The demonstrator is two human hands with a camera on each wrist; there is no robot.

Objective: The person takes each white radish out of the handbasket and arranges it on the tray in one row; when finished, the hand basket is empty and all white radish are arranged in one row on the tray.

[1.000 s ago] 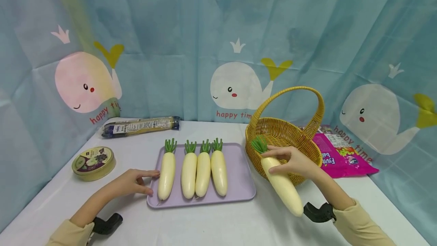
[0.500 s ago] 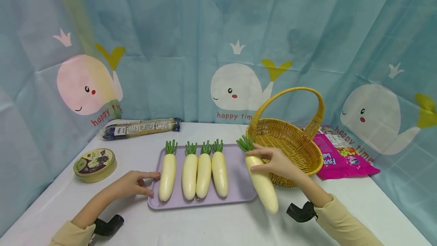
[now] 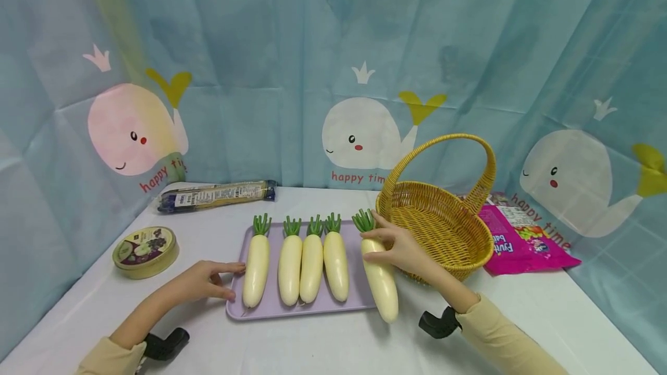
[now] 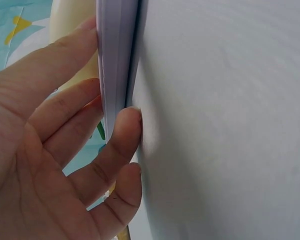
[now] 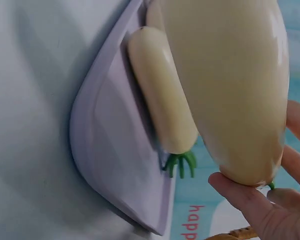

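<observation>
My right hand (image 3: 400,247) pinches a white radish (image 3: 381,285) near its green leaves, holding it over the right part of a lilac tray (image 3: 356,291). That radish leans, its lower tip past the tray's front edge. In the right wrist view, the held radish (image 5: 230,90) hangs clear of another radish (image 5: 162,90) lying on the tray. Several more white radishes (image 3: 289,271) lie there side by side, leaves toward the back. At the tray's left rim, my left hand (image 3: 200,282) touches the edge with thumb and fingers spread; the left wrist view shows its fingertips (image 4: 92,32) against the rim.
A yellow wicker basket (image 3: 432,204) with a tall handle stands behind my right hand. Pink snack bags (image 3: 513,242) lie to its right. On the left are a round tin (image 3: 146,250) and a long packet (image 3: 217,195). A blue curtain (image 3: 260,103) closes the back.
My right hand has carried the white radish leftward from in front of the basket to over the tray's right side, turning it more upright. The left hand stays at the tray's rim.
</observation>
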